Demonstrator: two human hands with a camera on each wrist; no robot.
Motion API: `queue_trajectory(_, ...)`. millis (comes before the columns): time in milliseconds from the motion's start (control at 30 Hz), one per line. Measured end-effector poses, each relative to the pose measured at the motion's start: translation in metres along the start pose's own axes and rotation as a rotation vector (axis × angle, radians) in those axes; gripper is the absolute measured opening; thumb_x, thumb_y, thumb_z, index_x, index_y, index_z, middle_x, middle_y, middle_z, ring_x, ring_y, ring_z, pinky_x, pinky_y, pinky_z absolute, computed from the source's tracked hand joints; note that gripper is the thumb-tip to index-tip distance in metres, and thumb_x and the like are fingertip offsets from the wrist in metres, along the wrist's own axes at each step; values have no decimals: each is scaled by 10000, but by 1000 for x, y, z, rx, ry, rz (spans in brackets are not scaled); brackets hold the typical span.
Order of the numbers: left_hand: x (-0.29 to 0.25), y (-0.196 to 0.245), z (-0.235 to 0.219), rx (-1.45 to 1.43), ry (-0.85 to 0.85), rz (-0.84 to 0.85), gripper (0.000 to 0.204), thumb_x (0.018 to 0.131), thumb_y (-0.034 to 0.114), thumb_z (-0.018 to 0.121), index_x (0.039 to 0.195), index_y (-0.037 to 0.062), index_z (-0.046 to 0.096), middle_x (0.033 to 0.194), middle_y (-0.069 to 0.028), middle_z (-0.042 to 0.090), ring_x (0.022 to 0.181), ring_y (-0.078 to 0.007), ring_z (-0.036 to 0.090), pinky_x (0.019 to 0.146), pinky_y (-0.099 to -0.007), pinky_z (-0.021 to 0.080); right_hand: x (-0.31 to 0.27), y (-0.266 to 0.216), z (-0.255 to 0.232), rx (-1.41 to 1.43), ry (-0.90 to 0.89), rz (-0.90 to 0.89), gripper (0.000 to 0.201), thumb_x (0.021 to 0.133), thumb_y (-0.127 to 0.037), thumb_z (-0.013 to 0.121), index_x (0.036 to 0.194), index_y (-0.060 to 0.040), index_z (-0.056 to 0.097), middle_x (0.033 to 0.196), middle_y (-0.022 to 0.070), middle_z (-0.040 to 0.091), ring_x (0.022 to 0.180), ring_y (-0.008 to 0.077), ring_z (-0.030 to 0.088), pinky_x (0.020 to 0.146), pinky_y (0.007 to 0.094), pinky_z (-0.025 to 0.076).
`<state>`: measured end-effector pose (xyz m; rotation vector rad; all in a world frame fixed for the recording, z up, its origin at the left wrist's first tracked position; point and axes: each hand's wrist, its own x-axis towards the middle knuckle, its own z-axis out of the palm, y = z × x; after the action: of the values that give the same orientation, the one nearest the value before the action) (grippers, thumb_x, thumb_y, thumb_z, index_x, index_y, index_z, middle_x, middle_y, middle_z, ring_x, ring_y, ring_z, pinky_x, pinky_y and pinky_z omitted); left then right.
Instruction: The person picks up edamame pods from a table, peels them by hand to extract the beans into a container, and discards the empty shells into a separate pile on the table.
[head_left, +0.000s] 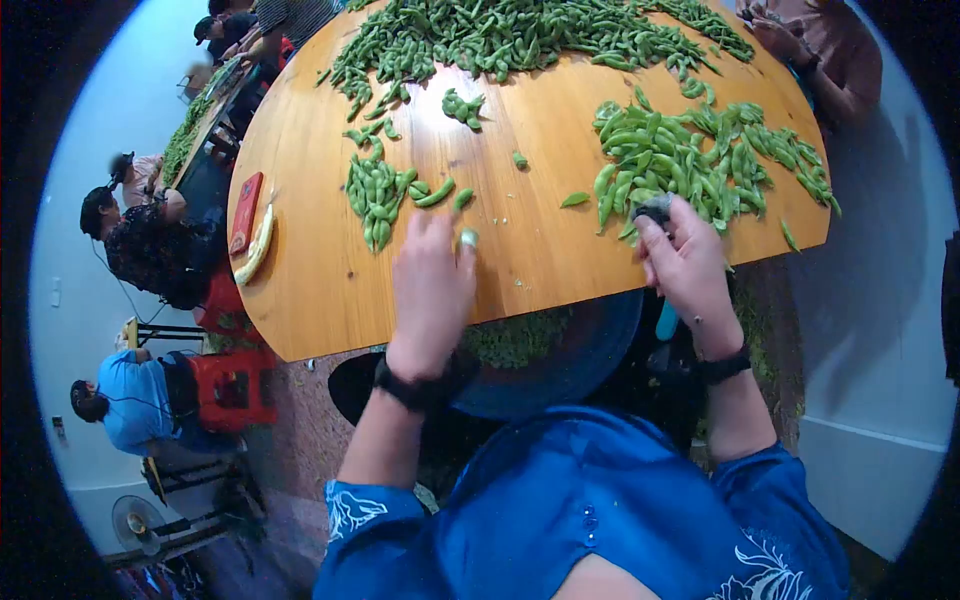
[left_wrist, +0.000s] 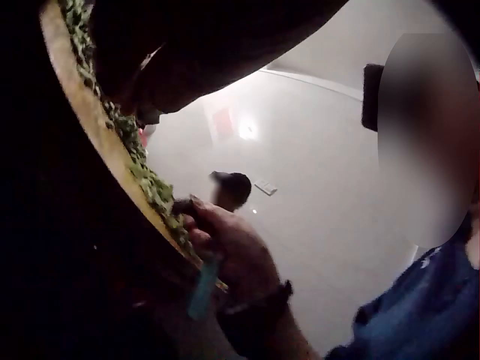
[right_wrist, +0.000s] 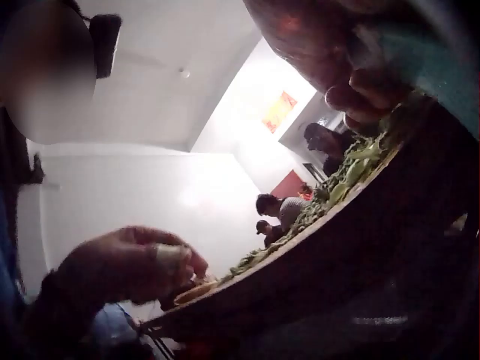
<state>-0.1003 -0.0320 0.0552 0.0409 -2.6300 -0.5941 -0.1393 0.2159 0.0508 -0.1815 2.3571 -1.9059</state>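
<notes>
My left hand (head_left: 430, 290) is over the table, blurred, with fingers loosely bent beside a small heap of green pods (head_left: 375, 195); nothing shows in its grasp. A pale covering is on its thumb, visible too on the left hand (right_wrist: 131, 270) in the right wrist view. Curled at the near edge of a larger pod heap (head_left: 690, 160), my right hand (head_left: 690, 270) grips a teal-handled tool (head_left: 667, 320). Something dark (head_left: 655, 209) shows at its fingertips; which object that is, I cannot tell. The left wrist view shows the teal handle (left_wrist: 202, 289) below the right hand (left_wrist: 236, 251).
A large pod pile (head_left: 520, 40) covers the table's far side. Several loose pods (head_left: 434, 193) lie near my left hand. A red object (head_left: 245, 213) and a pale curved strip (head_left: 257, 246) are at the left edge. Below the near edge is a blue tub (head_left: 560, 375). People sit around.
</notes>
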Motion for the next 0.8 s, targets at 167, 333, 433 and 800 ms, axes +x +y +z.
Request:
queue_trajectory(167,33,-18,24,71,-125,-87,209,822,62,600,1017,-11,619,934,-173,578,850,-333,599,750,-398,480,-6,-4,8,122,-138,-30,265,921,-100,510,1165,-15,569,698,-2,553,535,51,494,468,213,409)
queue_trajectory(333,23,-12,19,-95,-122,21,156,843,46,571,981,-22,602,847,-167,634,747,-349,621,693,-417,495,-4,-5,27,254,-326,58,288,926,-101,485,1190,-15,561,675,-19,525,490,49,476,445,216,396)
queue_trajectory(433,-1,17,9,-705,-287,-220,222,880,36,560,1092,-11,608,829,-106,664,617,-191,613,590,-322,491,-2,-4,39,233,-446,70,240,931,-113,480,1124,-7,576,664,-22,520,484,47,478,444,215,400)
queue_trajectory(800,-38,33,7,-564,-308,-32,405,873,7,537,1278,19,509,912,-131,635,572,-194,592,521,-310,487,-18,-2,43,260,-530,195,156,929,-148,520,854,-36,599,644,-40,533,481,27,461,435,194,365)
